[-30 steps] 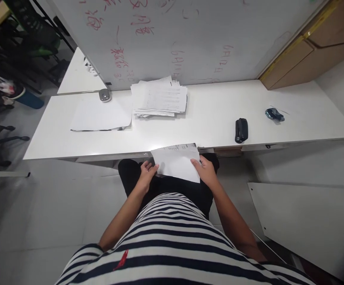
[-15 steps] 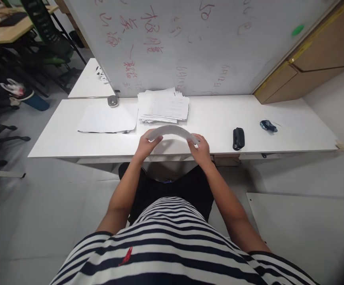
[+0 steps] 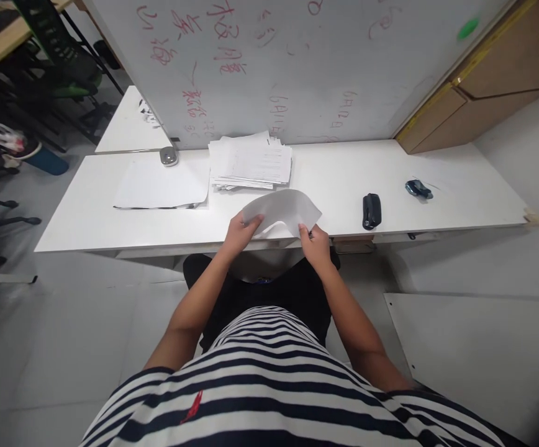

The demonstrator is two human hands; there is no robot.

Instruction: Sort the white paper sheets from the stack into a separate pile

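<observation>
Between my hands a white sheet of paper (image 3: pixel 281 208) bows upward above the front edge of the white table; whether it is one sheet or a few I cannot tell. My left hand (image 3: pixel 243 234) pinches its left side, thumb on top. On the right side, my right hand (image 3: pixel 315 243) grips the near edge with the thumb over it. Just beyond the held paper lies an untidy stack of printed papers (image 3: pixel 251 162). A black stapler (image 3: pixel 371 211) lies to the right of my right hand.
A flatter pile of white paper (image 3: pixel 162 185) lies at the left, with a small grey rounded device (image 3: pixel 168 156) behind it. A dark blue object (image 3: pixel 419 189) lies at the right. The whiteboard (image 3: pixel 316 81) bounds the back, with cardboard boxes (image 3: pixel 441 118) beside it.
The paper has gone from a narrow arched band seen edge-on to a broader bowed face. My right hand has lowered a little, and my left has shifted right. The view has shifted slightly.
</observation>
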